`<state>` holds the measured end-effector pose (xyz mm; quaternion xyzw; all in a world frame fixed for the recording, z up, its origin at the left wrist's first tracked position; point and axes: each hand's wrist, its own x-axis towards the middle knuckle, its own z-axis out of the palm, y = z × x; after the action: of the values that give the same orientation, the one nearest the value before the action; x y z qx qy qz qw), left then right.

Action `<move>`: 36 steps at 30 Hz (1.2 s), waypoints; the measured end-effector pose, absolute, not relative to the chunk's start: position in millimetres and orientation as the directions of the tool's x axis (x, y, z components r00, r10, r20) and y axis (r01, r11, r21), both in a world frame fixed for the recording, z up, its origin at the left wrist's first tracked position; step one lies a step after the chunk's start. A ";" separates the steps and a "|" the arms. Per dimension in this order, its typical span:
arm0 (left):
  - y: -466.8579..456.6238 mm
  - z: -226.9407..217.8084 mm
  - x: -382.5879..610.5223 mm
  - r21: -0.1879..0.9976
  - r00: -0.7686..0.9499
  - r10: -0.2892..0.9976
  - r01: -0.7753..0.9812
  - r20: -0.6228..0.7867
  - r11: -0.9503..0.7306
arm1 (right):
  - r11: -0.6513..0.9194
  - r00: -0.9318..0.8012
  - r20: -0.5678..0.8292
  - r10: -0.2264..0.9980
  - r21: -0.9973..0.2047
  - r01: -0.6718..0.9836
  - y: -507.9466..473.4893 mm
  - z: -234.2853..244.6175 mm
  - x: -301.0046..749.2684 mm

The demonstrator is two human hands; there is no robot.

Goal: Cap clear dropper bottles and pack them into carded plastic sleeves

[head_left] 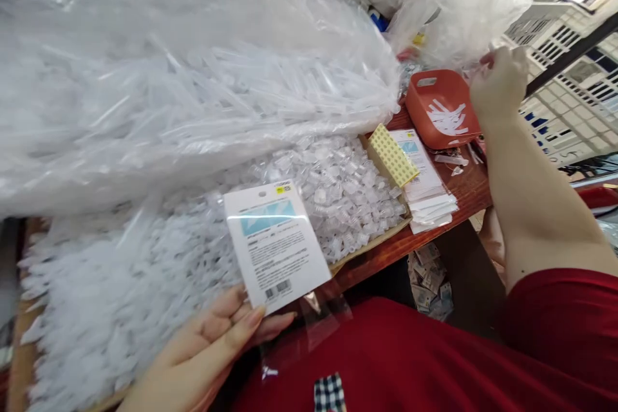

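Between the thumb and fingers of my left hand is a white printed header card with a blue picture and a barcode. A clear plastic sleeve hangs from the card's lower edge. Out at the upper right, my right hand is curled closed against the edge of a clear plastic bag; whatever its fingers grip is hidden. Just below that hand stands an orange-red basket with white strips inside.
Small clear plastic pieces and white pieces fill a shallow cardboard tray. A large bag of clear tubes lies behind. More printed cards are stacked beside a yellow patterned block. A wire rack stands at right.
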<state>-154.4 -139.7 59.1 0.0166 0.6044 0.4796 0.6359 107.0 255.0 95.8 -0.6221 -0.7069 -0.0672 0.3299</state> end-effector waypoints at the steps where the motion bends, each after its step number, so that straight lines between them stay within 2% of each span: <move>1: -141.6 57.4 -152.8 0.615 -0.202 0.642 -0.591 -0.740 0.522 | 0.296 -0.085 0.551 0.830 -0.306 0.905 236.5 95.6 98.5; 2: -143.9 54.6 -151.6 0.623 -0.203 0.658 -0.601 -0.725 0.501 | 0.402 -0.191 0.551 0.812 -0.291 0.868 213.8 94.1 88.0; 3: -146.5 51.1 -150.7 0.624 -0.187 0.683 -0.622 -0.706 0.474 | 0.583 -0.379 0.551 0.744 -0.255 0.772 186.9 91.8 76.4; 5: -151.9 42.8 -149.9 0.600 -0.132 0.735 -0.681 -0.665 0.421 | 0.888 -0.726 0.517 0.454 -0.192 0.418 124.0 85.9 53.0; 6: -154.4 38.6 -149.7 0.586 -0.106 0.756 -0.704 -0.645 0.401 | 0.956 -0.835 0.472 0.285 -0.207 0.209 90.7 82.6 42.6; 7: -156.6 34.6 -149.6 0.574 -0.088 0.771 -0.722 -0.631 0.387 | 0.968 -0.883 0.445 0.152 -0.248 0.042 58.6 78.9 33.5; 9: -159.9 28.3 -149.3 0.557 -0.071 0.794 -0.751 -0.604 0.356 | 0.932 -0.939 0.333 -0.079 -0.311 -0.188 4.5 69.5 19.7; 11: -161.9 24.1 -148.7 0.535 -0.064 0.812 -0.782 -0.580 0.320 | 0.914 -0.941 0.290 -0.176 -0.308 -0.266 -29.8 57.6 10.6; 15: -163.6 18.2 -148.0 0.491 -0.052 0.831 -0.827 -0.553 0.275 | 0.960 -0.927 0.341 -0.154 -0.171 -0.222 -47.8 38.9 2.7; 19: -162.0 14.2 -148.0 0.462 -0.038 0.843 -0.849 -0.537 0.256 | 0.967 -0.928 0.348 -0.134 -0.160 -0.200 -45.9 36.7 0.5; 27: -161.1 16.3 -149.0 0.435 -0.019 0.820 -0.855 -0.572 0.283 | 0.963 -0.905 0.368 -0.212 -0.082 -0.258 -46.0 37.5 1.1; 31: -162.6 12.8 -149.8 0.457 -0.026 0.843 -0.849 -0.538 0.265 | 0.946 -0.912 0.372 -0.176 -0.191 -0.260 -44.6 43.1 0.0; 34: -163.1 11.4 -149.1 0.505 -0.030 0.857 -0.818 -0.515 0.275 | 0.919 -0.934 0.354 -0.053 -0.348 -0.184 -44.7 49.6 -3.3; 36: -163.4 12.3 -148.3 0.513 -0.024 0.860 -0.811 -0.510 0.282 | 0.885 -0.956 0.291 0.041 -0.454 -0.101 -44.4 53.9 -6.5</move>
<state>-148.3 -163.4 12.3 0.0315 0.3922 0.5984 0.6979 -6.5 -44.4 53.9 0.0156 -0.9596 0.2388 0.1477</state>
